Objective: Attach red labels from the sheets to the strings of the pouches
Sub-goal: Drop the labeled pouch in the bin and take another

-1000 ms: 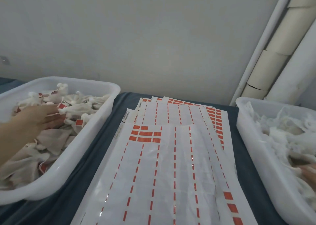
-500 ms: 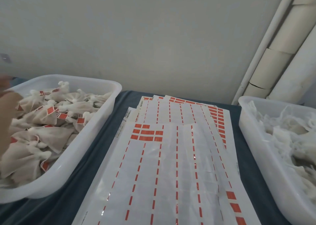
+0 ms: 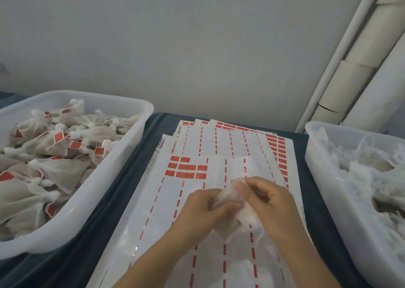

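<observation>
Both hands meet over the middle of the label sheets (image 3: 192,200), gripping one white mesh pouch (image 3: 228,200) between them. My left hand (image 3: 203,211) holds its left side; my right hand (image 3: 269,202) pinches its top with thumb and fingers. A thin string (image 3: 260,235) hangs from the pouch under my right hand. The top sheet keeps a small block of red labels (image 3: 186,169) at its upper left. More red labels (image 3: 278,149) run along the right edge of the sheets beneath.
A white tub (image 3: 92,202) on the left holds several pouches with red labels on them. A white tub (image 3: 328,204) on the right holds unlabelled white pouches. Everything rests on a dark blue cloth (image 3: 122,174). A grey wall and pale pipes (image 3: 359,68) stand behind.
My left hand left the left tub and my right hand left the right tub. Both now meet over the sheets with one pouch held between them.
</observation>
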A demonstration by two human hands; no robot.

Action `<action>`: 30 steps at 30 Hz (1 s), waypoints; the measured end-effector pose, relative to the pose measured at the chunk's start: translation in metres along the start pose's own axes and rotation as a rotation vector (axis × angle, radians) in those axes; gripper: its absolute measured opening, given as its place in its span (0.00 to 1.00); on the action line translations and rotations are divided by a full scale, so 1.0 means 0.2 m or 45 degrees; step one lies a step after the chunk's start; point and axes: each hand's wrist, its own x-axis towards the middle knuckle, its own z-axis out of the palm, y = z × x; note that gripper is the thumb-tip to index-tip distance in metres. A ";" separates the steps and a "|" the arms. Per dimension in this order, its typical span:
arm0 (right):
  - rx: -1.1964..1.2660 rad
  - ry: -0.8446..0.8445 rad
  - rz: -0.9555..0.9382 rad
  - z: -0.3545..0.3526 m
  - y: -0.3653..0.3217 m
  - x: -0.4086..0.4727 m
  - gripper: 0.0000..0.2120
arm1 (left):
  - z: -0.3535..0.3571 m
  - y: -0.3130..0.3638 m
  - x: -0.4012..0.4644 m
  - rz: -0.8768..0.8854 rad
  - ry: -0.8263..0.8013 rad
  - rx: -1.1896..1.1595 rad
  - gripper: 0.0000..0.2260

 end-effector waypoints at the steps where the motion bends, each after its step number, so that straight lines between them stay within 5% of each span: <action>1: 0.154 0.049 0.066 0.01 0.03 0.01 0.13 | 0.00 -0.04 0.01 -0.064 0.079 0.017 0.09; 5: 0.431 0.044 0.217 0.01 0.13 0.00 0.16 | -0.01 -0.11 0.02 -0.197 0.223 -0.259 0.12; 8: 0.348 0.051 0.210 -0.02 0.16 0.00 0.09 | -0.02 -0.09 0.01 -0.210 0.281 -0.364 0.11; 10: 0.283 0.059 0.187 -0.02 0.15 -0.01 0.01 | -0.01 -0.09 0.00 -0.147 0.259 -0.331 0.11; 16: 0.306 0.075 0.055 -0.01 0.11 -0.03 0.07 | -0.04 -0.06 0.00 -0.061 0.144 -0.129 0.12; 20: 0.261 0.047 -0.025 0.01 0.09 -0.05 0.07 | -0.03 -0.03 -0.02 -0.008 0.094 -0.066 0.02; 22: 0.309 0.108 0.016 -0.02 0.10 -0.05 0.07 | -0.04 -0.04 -0.02 0.025 0.133 -0.070 0.07; 30: 1.119 0.190 0.225 -0.08 0.12 -0.01 0.08 | -0.02 -0.07 0.02 0.160 0.172 0.144 0.09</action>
